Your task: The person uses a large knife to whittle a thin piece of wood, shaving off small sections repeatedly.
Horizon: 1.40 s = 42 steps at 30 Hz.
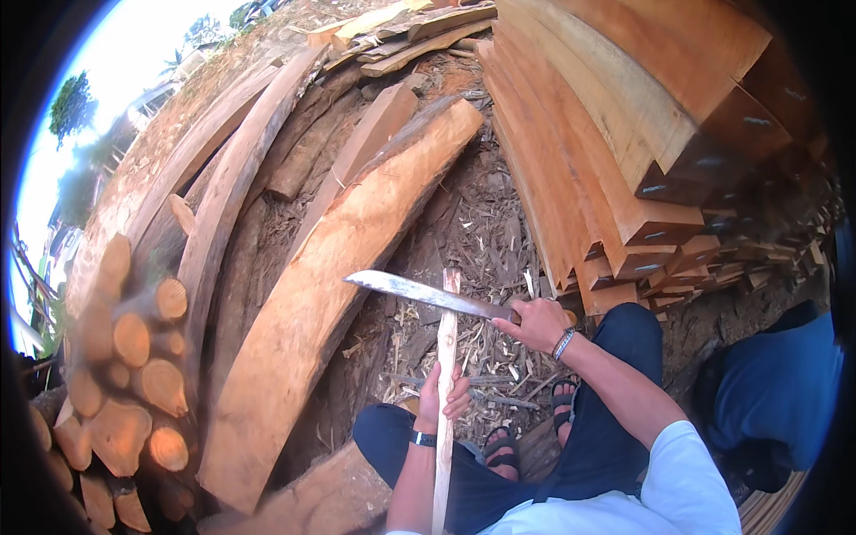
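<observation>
Sawdust-strewn timber yard: one stick gripped by left hand, one machete (right hand clenched).

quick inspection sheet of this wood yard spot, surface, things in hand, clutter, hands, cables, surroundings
surface: bare ground littered with wood chips and bark.
job's things: thin pale wooden stick held upright; long machete with its blade laid across the stick's top.
clutter: chips and splinters by the sandalled feet.
grippers: left hand wrapped round the stick, dark wristband; right hand gripping the machete handle, bracelet on the wrist.
cables: nothing seen.
surroundings: large rough slab leaning on the left; cut logs stacked far left; sawn planks stacked on the right; dark blue bundle at right, unclear what.
</observation>
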Each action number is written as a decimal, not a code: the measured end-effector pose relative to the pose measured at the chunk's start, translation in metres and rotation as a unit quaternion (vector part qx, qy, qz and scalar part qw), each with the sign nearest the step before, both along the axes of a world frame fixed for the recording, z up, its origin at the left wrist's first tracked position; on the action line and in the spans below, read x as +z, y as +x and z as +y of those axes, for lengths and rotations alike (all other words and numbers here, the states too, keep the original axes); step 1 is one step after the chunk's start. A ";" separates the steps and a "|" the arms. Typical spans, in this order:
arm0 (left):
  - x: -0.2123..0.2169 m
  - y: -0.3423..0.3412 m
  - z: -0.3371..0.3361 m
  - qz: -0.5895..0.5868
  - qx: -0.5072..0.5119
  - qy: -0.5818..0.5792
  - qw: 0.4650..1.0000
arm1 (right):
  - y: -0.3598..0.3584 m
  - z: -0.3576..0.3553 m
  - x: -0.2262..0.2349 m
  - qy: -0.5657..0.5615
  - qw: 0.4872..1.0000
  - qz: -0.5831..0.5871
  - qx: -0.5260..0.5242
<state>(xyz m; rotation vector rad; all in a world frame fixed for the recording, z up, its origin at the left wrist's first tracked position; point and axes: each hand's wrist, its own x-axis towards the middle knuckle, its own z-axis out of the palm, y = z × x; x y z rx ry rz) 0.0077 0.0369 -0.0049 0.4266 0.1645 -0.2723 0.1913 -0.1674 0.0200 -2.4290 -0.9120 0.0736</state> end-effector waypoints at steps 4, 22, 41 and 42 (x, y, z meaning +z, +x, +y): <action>0.004 0.000 0.003 -0.015 -0.004 0.011 1.000 | 0.000 -0.001 0.007 -0.014 1.000 -0.018 0.016; -0.001 -0.003 -0.001 0.014 -0.003 0.084 0.996 | 0.003 -0.006 0.016 -0.030 0.999 -0.018 0.007; -0.002 -0.003 -0.001 0.021 0.002 0.098 0.995 | 0.003 -0.005 0.020 -0.067 0.997 0.020 0.018; -0.002 -0.003 -0.001 0.030 0.003 0.093 0.995 | 0.004 -0.006 0.021 -0.082 0.996 0.016 0.034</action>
